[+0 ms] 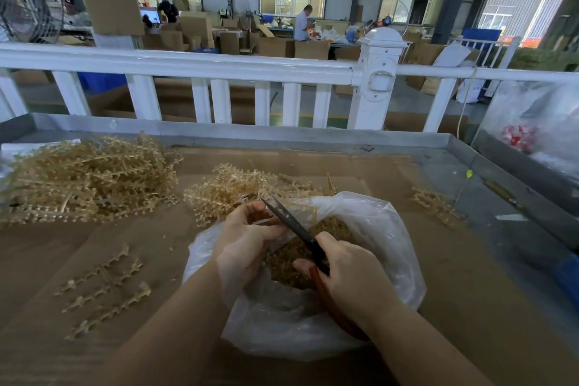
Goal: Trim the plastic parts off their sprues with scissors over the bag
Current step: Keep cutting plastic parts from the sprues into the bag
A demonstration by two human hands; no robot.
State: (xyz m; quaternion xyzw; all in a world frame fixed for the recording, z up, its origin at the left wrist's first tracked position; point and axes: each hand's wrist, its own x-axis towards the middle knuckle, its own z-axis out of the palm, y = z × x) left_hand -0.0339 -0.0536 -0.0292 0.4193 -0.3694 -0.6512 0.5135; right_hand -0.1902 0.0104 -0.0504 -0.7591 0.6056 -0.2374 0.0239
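At the left edge of the frame, a large heap of tan sprues (84,178) is lying on the cardboard-covered table (454,276). Below it, toward the lower left, a few loose sprue pieces (106,291) are spread flat on the cardboard, apart from the heap. Near the centre, a second, smaller pile (247,188) is sitting just behind the clear plastic bag (376,229), which is lying open in the lower middle of the frame and is holding a mass of trimmed tan parts (291,257).

Over the bag's mouth, the left hand (247,238) is being held with its fingers curled around something reddish-brown at the blade; what exactly is being pinched cannot be told. The scissors (294,226) are pointing up and left, their dark blades slightly parted at the tips. Their reddish handle is being gripped by the right hand (351,273), with fingers wrapped around it, directly above the bag.

Toward the right of the frame, a single sprue (435,207) is lying alone on the cardboard. A white railing (219,67) is running across behind the table.
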